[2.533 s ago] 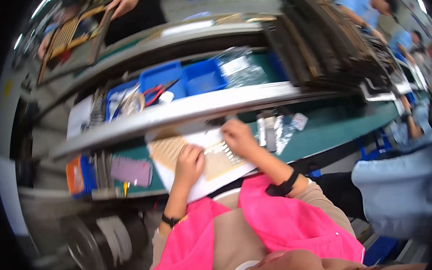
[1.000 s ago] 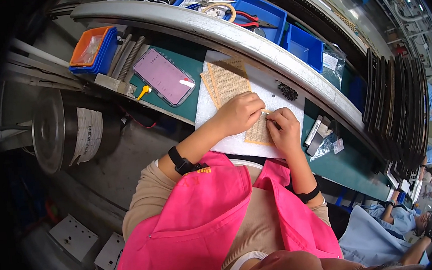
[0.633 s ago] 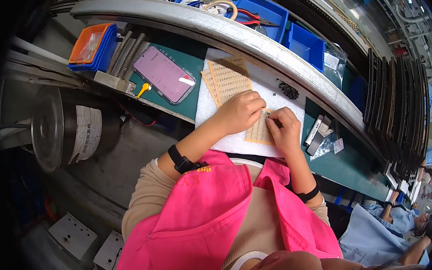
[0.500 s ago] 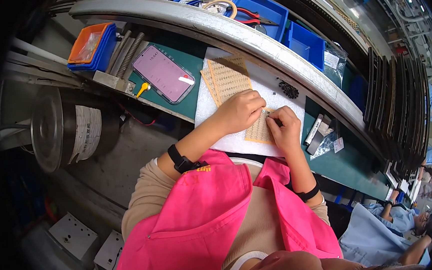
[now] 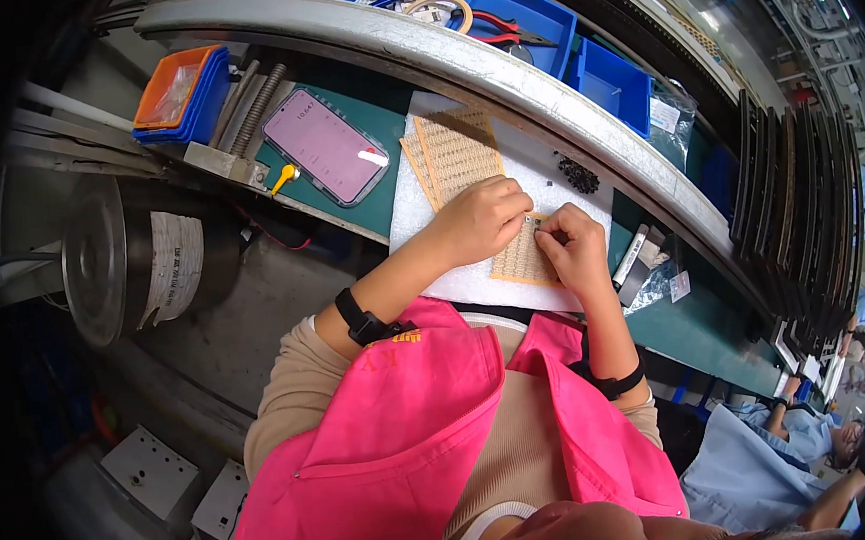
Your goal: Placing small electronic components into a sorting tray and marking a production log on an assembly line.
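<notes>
Holds the left hand (image 5: 489, 218) palm down, on a forearm slanting in from 8 o'clock, with knuckles uppermost and fingers curled at the 11 o'clock edge of the tan perforated board (image 5: 522, 262). Cannot tell whether clamped on that edge or merely resting there. Holds the right hand (image 5: 575, 245) at the board's 2 o'clock side, on a forearm rising from 5 o'clock, with wrist bent inward and thumb and forefinger tips close together beside tiny pieces (image 5: 529, 220) at the board's 12 o'clock end — too small and covered to tell whether clamped on one.

Has the board lying on a white foam sheet (image 5: 464, 290), under and between both hands. Shows a strip of foam at 8 o'clock, running to the near edge by the pink vest (image 5: 394, 443). Has more tan boards (image 5: 459, 153) overlapping at 11 o'clock, just past the left knuckles, and a heap of black parts (image 5: 576, 172) at 1 o'clock, near the far edge. Meets a metal rail (image 5: 417, 45) beyond, arching from 10 to 3 o'clock — bounding the reach forward. Reaches a block (image 5: 633, 264) just off the foam at 3 o'clock, then green counter (image 5: 713, 336) stretching toward 4.
</notes>
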`<control>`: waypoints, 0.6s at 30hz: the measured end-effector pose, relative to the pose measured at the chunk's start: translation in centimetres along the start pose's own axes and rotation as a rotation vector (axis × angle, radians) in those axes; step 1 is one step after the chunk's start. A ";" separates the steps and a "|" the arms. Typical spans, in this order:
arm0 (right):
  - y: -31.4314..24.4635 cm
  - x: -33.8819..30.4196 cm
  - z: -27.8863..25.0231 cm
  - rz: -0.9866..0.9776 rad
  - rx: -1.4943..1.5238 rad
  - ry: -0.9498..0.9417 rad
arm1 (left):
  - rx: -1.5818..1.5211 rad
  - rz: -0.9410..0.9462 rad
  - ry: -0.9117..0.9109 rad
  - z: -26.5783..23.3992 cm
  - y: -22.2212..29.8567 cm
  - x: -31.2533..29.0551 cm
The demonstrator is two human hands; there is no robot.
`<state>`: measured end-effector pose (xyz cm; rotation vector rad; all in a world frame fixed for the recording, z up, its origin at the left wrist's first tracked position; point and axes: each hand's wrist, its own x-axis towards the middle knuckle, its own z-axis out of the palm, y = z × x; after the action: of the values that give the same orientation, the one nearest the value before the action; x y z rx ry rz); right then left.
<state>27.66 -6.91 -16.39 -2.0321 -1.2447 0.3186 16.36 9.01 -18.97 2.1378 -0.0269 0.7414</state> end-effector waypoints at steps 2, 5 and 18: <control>0.0 -0.2 0.1 -0.001 -0.009 -0.016 | 0.001 -0.009 -0.003 0.0 0.0 -0.2; -0.1 -0.3 0.4 -0.013 -0.026 0.019 | 0.002 -0.013 -0.017 -0.1 -0.1 -0.2; 1.3 -1.3 1.1 -0.238 -0.092 0.211 | -0.033 -0.056 -0.061 -0.1 -0.2 0.7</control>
<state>27.27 -7.91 -18.30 -1.9104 -1.3693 -0.0656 16.96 9.35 -18.73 2.1208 -0.0110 0.6393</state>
